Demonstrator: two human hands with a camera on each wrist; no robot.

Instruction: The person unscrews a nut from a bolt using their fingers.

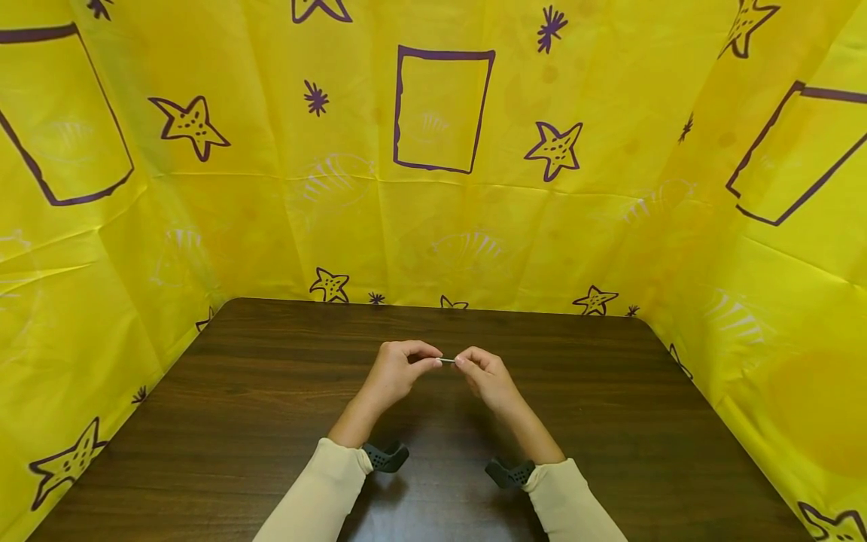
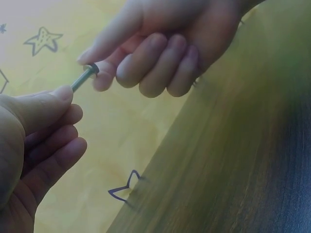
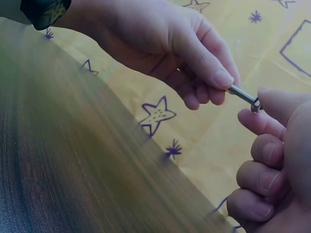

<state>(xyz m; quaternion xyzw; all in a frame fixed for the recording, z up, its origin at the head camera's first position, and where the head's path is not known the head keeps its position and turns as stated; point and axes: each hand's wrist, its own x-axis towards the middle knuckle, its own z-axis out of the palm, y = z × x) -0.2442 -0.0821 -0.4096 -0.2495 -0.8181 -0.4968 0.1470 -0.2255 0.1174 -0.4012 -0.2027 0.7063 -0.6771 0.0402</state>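
Observation:
A small threaded metal bolt (image 1: pixel 448 360) is held between both hands above the table. My left hand (image 1: pixel 396 375) pinches its shank between thumb and forefinger, hiding that end. From the other side, my right hand (image 1: pixel 491 381) has thumb and forefinger at a wider hex-shaped piece (image 3: pixel 256 105) on the bolt's end; I cannot tell whether it is a nut or the head. In the left wrist view the bolt (image 2: pixel 81 79) slants up toward the right hand (image 2: pixel 160 53), whose other fingers are curled in.
The dark wood-grain table (image 1: pixel 237 421) spreads beneath the hands. Yellow cloth (image 1: pixel 474 218) printed with starfish and fish surrounds its back and sides. A dark band (image 1: pixel 387 457) with a housing sits on the left wrist, and another band (image 1: pixel 510 473) on the right.

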